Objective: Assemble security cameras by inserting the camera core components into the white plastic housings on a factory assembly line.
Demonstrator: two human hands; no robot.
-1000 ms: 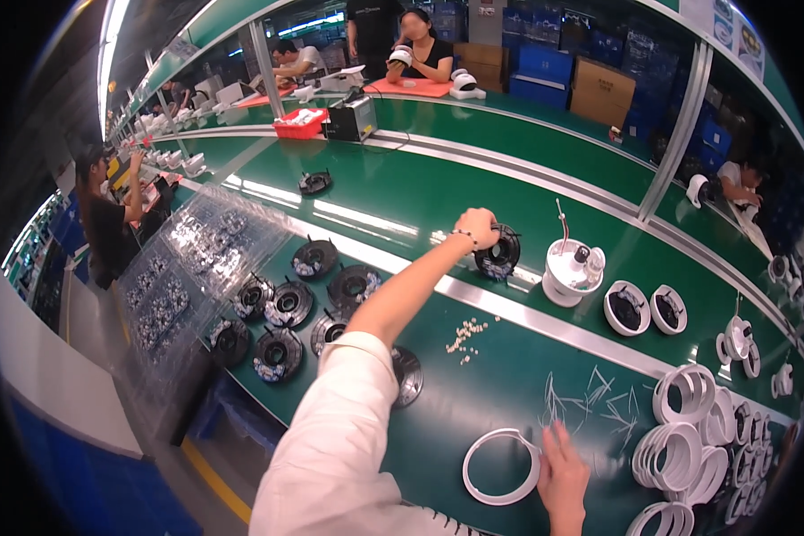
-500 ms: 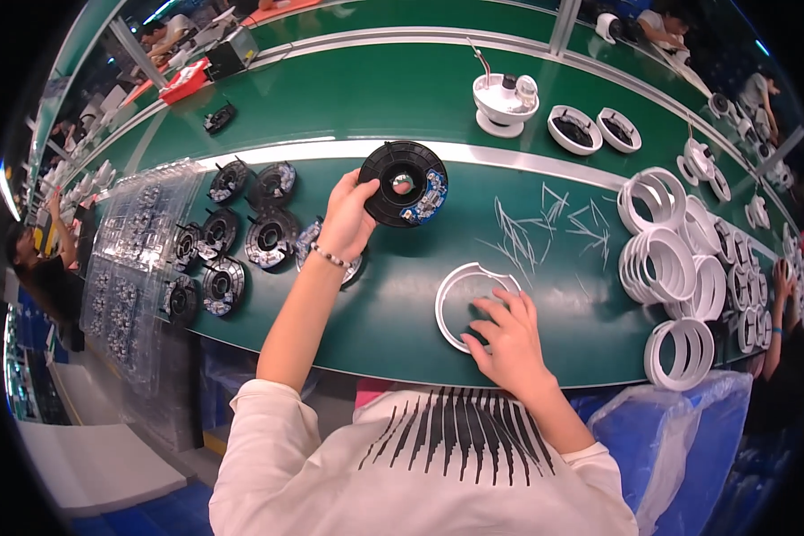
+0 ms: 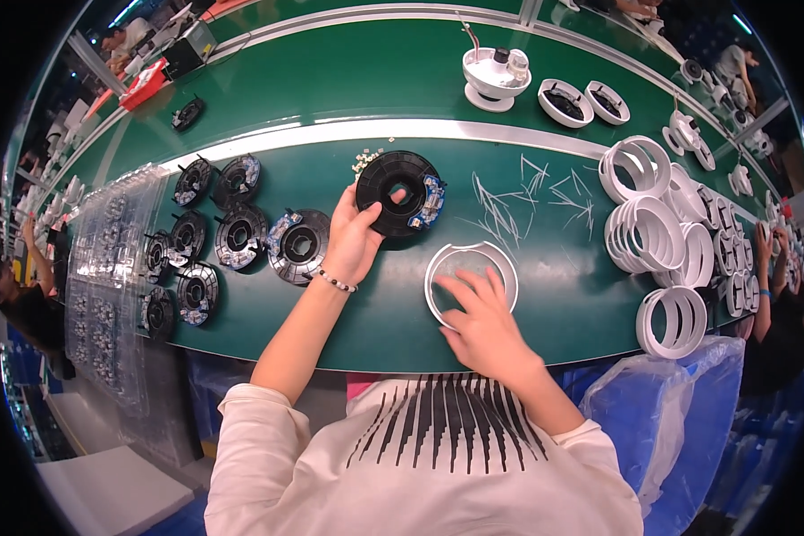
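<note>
My left hand (image 3: 352,239) grips a round black plastic disc (image 3: 382,170) by its near left edge, holding it raised over the green table. The disc has a hole in the middle, with a fingertip showing through it, and a curved blue circuit board (image 3: 432,200) along its right side. Below and to the right, a white ring (image 3: 513,279) lies on the table. Over its near part hovers my right hand (image 3: 486,323), fingers spread and nothing visible in them; whether a fingertip touches the ring I cannot tell.
Several similar black discs (image 3: 239,234) lie on the left beside clear plastic trays (image 3: 107,268) of circuit boards. Small beige pieces (image 3: 364,161) sit behind the held disc. Thin white strips (image 3: 496,210) are scattered right of centre. White rings (image 3: 645,243) are stacked at right.
My right hand has moved left across the ring. The held disc has turned slightly, and my left hand sits lower on it. The whole view has shifted a little; beige pieces now show behind the disc.
</note>
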